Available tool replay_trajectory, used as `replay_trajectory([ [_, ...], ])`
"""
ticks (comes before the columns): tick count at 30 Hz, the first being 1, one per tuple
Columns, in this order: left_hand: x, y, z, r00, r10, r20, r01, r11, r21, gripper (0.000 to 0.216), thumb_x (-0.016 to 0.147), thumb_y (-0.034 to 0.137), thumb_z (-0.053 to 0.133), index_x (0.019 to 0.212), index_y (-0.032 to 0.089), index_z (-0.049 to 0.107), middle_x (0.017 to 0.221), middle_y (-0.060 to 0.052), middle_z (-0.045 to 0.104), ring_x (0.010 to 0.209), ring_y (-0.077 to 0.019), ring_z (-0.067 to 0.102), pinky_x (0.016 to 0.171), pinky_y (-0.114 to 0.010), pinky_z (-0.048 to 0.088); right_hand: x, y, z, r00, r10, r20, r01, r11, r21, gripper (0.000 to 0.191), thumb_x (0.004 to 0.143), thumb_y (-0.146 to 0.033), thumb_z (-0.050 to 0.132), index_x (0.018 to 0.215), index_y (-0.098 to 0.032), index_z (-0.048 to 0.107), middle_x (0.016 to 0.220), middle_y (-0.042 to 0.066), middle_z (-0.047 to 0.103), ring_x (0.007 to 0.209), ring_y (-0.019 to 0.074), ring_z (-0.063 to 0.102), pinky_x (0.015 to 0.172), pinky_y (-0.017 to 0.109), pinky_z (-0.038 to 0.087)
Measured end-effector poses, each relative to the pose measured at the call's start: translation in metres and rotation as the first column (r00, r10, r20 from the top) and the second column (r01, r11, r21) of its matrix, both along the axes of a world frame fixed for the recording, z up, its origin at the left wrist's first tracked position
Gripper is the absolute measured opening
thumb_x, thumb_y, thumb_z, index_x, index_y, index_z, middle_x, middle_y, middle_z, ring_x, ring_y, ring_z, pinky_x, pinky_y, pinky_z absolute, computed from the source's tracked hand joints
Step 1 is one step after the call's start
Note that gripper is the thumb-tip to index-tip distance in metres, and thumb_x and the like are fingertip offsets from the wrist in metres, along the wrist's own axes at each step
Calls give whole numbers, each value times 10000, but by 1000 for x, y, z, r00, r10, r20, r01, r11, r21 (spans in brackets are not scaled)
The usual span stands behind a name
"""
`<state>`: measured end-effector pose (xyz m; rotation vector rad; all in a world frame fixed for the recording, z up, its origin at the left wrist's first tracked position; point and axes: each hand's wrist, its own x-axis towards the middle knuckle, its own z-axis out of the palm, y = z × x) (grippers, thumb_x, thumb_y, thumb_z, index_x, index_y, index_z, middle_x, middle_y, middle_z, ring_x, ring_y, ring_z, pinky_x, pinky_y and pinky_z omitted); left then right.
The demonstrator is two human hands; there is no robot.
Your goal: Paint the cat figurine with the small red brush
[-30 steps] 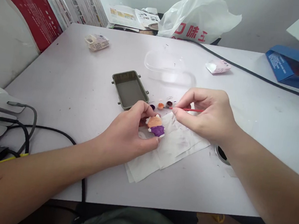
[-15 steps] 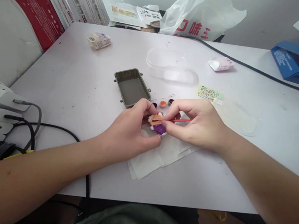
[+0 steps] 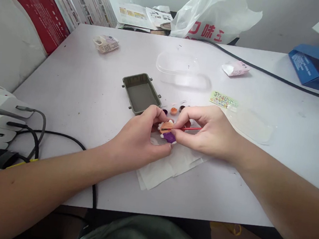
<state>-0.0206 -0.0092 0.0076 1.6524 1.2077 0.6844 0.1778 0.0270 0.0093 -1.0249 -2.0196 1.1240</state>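
My left hand (image 3: 137,140) grips a small figurine (image 3: 168,132) painted orange on top and purple below, holding it just above the white paper tissue (image 3: 168,166). My right hand (image 3: 206,134) pinches a thin red paintbrush (image 3: 190,129), whose tip rests on the figurine's orange part. Small paint pots (image 3: 174,110) in purple, orange and dark brown sit on the table right behind the figurine.
An olive green lid-like tray (image 3: 141,93) lies behind my left hand. A clear plastic container (image 3: 178,70), a colourful sticker sheet (image 3: 224,100), a pink packet (image 3: 236,68), a blue box (image 3: 318,69), a white plastic bag (image 3: 216,15) and black cables (image 3: 60,137) surround the spot.
My right hand brought the brush from beside the paint pots down and left onto the figurine. The left hand kept hold of the figurine almost unmoved.
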Motion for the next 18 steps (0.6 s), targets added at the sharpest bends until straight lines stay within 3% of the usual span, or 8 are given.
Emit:
replay_trajectory([
  [7, 0, 0, -1, 1000, -1, -17, 0, 1000, -9, 327, 808, 267, 715, 1020, 247, 467, 1082, -15, 710, 968, -196, 686, 813, -357, 530, 5, 4, 2, 999, -36, 31, 34, 997, 68, 104, 757, -175, 738, 701, -239, 678, 742, -10, 718, 713, 167, 647, 628, 328, 537],
  [11, -1, 1, -1, 999, 3, -32, -3, 1000, -14, 333, 800, 258, 718, 1016, 250, 465, 1083, -15, 710, 942, -195, 682, 795, -359, 526, 9, 12, 5, 987, -156, 39, 149, 979, 140, 165, 730, -117, 723, 653, -246, 657, 705, -9, 708, 679, 170, 641, 643, 339, 540],
  [18, -2, 0, 0, 999, 13, -50, -14, 999, -29, 346, 788, 256, 729, 1016, 249, 468, 1107, -7, 710, 969, -195, 679, 805, -359, 521, 15, 24, 4, 960, -271, 78, 265, 961, 79, 154, 698, -109, 724, 674, -245, 656, 747, 21, 709, 709, 200, 660, 664, 362, 563],
])
